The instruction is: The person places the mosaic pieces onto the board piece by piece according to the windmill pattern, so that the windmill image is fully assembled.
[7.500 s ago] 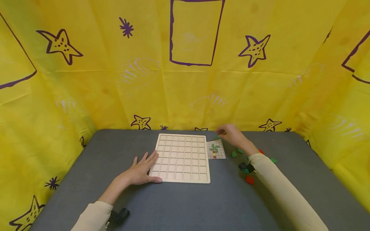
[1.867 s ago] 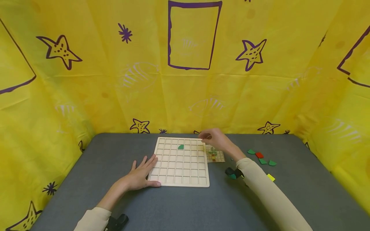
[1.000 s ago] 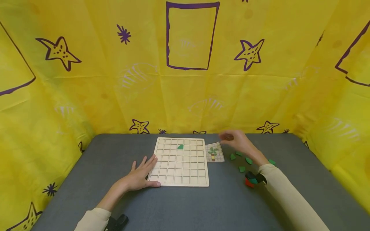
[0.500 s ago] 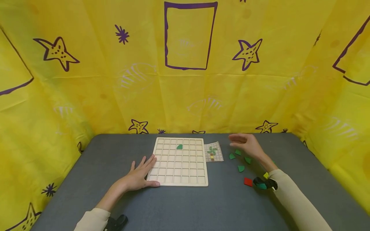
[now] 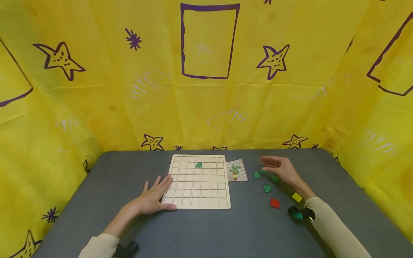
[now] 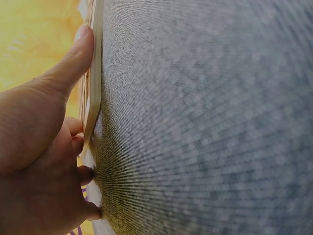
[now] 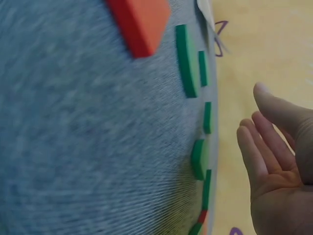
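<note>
My left hand (image 5: 151, 200) rests with spread fingers on the left edge of a pale wooden grid board (image 5: 200, 184). In the left wrist view, the thumb (image 6: 73, 58) lies along the board's edge (image 6: 95, 73). One green quarter-round piece (image 5: 198, 165) sits in a cell of the board's second row. My right hand (image 5: 283, 170) hovers over loose pieces to the right, fingers loosely extended and holding nothing. Below it lie green pieces (image 5: 267, 188), a red square (image 5: 275, 203) and a yellow square (image 5: 297, 197). The right wrist view shows the hand (image 7: 279, 156) raised above several green pieces (image 7: 198, 159).
A small pattern card (image 5: 237, 171) with a gridded palm-tree picture lies against the board's right side. The grey table (image 5: 200, 233) ends at a yellow patterned cloth (image 5: 206, 100) behind and at both sides. The right forearm covers part of the table.
A green piece has come onto the board since the earliest frame. My right hand has moved from the board's top right corner past the card, rightward over the pieces. The left hand stays put.
</note>
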Tool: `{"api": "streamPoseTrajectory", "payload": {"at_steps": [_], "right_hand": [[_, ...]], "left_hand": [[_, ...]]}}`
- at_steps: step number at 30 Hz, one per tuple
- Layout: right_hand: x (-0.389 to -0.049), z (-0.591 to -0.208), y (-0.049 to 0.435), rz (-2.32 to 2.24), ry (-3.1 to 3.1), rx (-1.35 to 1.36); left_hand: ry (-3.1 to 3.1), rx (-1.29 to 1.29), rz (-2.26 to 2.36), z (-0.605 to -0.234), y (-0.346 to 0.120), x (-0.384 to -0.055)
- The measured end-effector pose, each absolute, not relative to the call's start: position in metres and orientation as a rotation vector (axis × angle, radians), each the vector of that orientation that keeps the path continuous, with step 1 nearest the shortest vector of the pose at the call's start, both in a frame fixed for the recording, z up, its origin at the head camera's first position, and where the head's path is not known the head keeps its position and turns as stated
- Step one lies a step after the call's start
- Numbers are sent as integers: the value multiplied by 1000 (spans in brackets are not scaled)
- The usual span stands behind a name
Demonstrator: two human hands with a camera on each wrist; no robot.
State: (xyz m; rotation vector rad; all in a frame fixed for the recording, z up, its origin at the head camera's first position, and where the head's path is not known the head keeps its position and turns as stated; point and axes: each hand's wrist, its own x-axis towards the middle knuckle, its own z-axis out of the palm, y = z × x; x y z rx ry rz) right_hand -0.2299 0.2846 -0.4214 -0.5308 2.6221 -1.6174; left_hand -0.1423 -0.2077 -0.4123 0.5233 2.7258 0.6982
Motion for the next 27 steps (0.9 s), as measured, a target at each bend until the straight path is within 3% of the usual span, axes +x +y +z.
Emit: {"api": "streamPoseTrajectory", "payload": {"at_steps": [27], "right_hand": [[-232,-430,284,-1225,2862,-619]], "left_hand": [[2729,541,725,-410,-207,-139]]}}
